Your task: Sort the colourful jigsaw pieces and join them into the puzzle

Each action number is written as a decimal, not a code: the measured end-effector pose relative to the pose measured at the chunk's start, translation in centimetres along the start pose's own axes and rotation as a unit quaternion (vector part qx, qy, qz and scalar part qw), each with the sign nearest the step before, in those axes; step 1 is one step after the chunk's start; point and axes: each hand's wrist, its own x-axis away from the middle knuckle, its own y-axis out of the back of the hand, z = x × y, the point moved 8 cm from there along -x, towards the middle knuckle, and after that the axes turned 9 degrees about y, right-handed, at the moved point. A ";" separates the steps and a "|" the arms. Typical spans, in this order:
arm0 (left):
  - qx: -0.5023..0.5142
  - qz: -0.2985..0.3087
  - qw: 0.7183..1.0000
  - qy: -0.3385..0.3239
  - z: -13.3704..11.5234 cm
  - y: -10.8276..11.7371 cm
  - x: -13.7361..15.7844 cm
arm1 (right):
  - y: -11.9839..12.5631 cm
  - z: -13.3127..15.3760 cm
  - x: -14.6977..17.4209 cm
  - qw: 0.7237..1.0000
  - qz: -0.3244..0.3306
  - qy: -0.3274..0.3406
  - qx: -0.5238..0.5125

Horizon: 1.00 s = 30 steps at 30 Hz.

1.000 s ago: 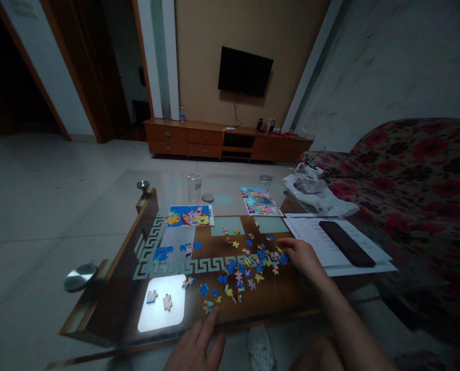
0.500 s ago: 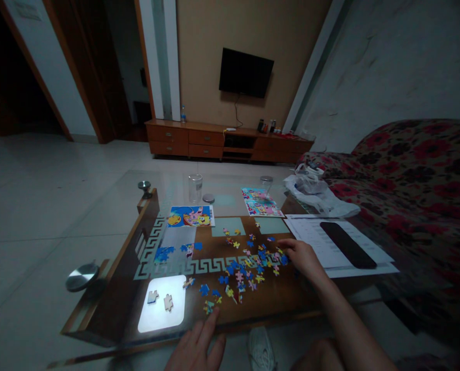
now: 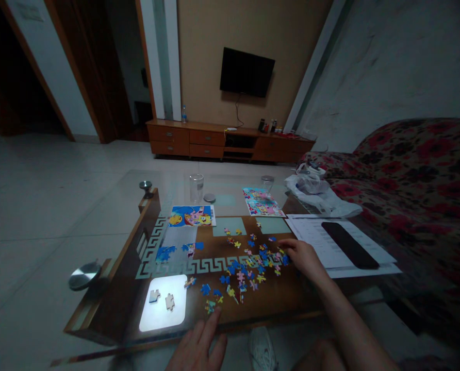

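My left hand [image 3: 199, 344] rests at the near edge of the glass table with its fingers stretched out and nothing in it. Its index fingertip lies close to a green and yellow puzzle piece [image 3: 210, 306]. At the right side of a loose spread of jigsaw pieces [image 3: 241, 277], my right hand [image 3: 302, 256] reaches in with its fingers extended. Those fingertips are beside a blue piece [image 3: 272, 239], and I see nothing held. Joined blue pieces [image 3: 165, 253] lie to the left, close to another joined group [image 3: 191, 248] with some pink.
A cartoon picture sheet [image 3: 192, 216] and another colourful sheet [image 3: 264, 201] lie behind the pieces. Further back stand a glass jar [image 3: 196, 188] and its lid [image 3: 209, 198]. Papers [image 3: 307, 232] with a black phone-like slab [image 3: 349, 245] and a plastic bag [image 3: 323, 197] are at right.
The view has shifted very slightly. Both hands keep nearly the same place and pose, and the puzzle pieces look unmoved.
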 end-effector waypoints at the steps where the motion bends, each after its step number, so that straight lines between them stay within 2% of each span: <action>1: -0.007 -0.003 1.000 -0.005 -0.1 0.1 0.0 | 0.0 0.0 0.0 1.000 -0.001 0.001 0.000; 9: -0.029 -0.031 0.999 -0.015 -0.6 1.9 -0.6 | 0.0 0.2 0.0 1.000 -0.007 0.005 0.001; 13: -0.023 -0.051 0.998 -0.014 -0.5 2.0 -0.5 | 0.0 0.2 0.0 1.000 -0.012 0.005 0.003; 20: -0.009 -0.019 1.000 -0.003 -0.4 1.1 -0.3 | 0.0 0.2 -0.1 1.000 -0.008 0.006 0.005; 24: -0.030 -0.013 0.999 -0.007 -0.5 1.2 -0.4 | -0.1 0.1 -0.1 1.000 -0.010 0.007 0.007; 30: -0.007 0.002 1.000 0.001 -0.5 1.3 -0.6 | -0.1 0.0 -0.1 1.000 -0.011 0.011 0.005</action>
